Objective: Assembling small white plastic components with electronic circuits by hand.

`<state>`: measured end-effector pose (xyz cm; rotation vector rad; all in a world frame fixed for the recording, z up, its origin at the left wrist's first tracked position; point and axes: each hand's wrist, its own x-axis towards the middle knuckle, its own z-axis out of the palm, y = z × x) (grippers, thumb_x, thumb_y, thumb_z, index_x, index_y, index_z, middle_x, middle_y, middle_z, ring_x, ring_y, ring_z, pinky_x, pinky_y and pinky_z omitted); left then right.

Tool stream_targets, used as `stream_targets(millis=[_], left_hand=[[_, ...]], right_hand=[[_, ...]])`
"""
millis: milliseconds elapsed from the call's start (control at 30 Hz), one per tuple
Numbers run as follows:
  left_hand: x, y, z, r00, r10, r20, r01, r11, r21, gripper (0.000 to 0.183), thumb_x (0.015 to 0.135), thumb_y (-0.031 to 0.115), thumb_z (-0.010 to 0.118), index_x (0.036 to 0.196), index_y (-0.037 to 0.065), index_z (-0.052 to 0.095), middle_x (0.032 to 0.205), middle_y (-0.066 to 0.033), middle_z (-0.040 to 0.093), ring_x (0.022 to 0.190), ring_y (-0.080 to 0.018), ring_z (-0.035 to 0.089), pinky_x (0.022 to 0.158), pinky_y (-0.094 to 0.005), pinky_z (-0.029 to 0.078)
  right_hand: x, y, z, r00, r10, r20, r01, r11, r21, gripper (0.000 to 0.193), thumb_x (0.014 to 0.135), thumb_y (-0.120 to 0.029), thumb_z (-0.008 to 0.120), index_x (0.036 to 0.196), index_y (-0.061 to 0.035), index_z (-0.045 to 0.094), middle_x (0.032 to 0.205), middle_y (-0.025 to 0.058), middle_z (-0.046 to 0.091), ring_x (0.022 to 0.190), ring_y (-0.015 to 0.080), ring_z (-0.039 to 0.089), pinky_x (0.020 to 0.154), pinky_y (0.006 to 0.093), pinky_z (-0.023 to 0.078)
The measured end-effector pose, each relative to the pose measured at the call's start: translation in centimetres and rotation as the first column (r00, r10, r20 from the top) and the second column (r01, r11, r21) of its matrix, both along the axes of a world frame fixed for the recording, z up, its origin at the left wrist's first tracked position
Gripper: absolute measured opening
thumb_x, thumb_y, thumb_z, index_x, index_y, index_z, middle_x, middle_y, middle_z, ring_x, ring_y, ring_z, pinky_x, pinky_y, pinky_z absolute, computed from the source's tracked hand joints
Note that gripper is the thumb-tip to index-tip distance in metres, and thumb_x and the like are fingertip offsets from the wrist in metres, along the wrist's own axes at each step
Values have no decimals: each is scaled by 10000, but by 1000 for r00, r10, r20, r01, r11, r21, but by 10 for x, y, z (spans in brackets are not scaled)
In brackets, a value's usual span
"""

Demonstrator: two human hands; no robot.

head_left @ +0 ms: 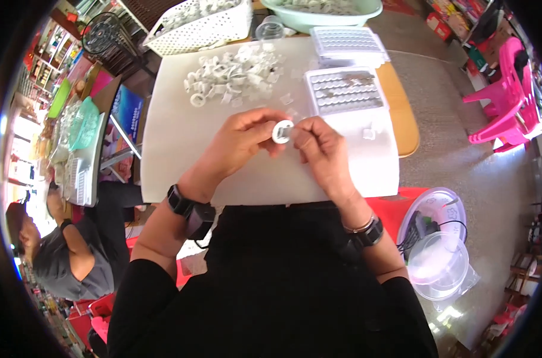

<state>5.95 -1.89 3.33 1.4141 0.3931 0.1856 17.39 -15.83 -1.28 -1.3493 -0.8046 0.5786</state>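
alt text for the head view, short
Both hands, left hand and right hand, pinch a small white plastic ring over a white tabletop. Beyond lie a pile of white plastic rings and a grey compartment tray.

Bare white desk point(181, 149) on the left and along the near edge, open for passing. Far centre blocked by a pile of white rings point(232, 74). Right side taken by a compartment tray point(344, 90), a second tray point(348, 45) just behind it. White basket point(202, 24) and green basin point(321, 12) close off the far edge. One small clear piece point(369, 133) lies loose near the right edge.
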Motion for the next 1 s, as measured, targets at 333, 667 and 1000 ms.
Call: stream_targets(millis=[333,667,1000], left_hand=[[30,25,6,988,-22,151,58,969,-241,276,969,182,514,1150,-13,588,935,-61,631,763,-131,586,707,-275,489],[52,41,-20,967,-67,248,174,881,-440,285,972,188,512,1160,-13,587,912,-41,633,728,-100,594,641,-243,484],[46,40,-13,965,-100,243,196,889,-413,267,951,194,531,1118,-5,591,883,-42,621,706,-106,585,578,-237,467]], right_hand=[[34,-27,47,793,-171,585,179,983,45,165,825,22,617,985,-19,627,900,137,628,763,276,625,657,331,495],[101,-10,37,246,50,968,516,839,-175,376,871,-159,608,1211,-9,553,1231,189,580,1209,343,497,1059,475,301],[60,-12,47,508,102,855,238,938,-253,315,855,-68,605,1166,-19,587,1219,174,594,1157,330,547,1009,451,387]])
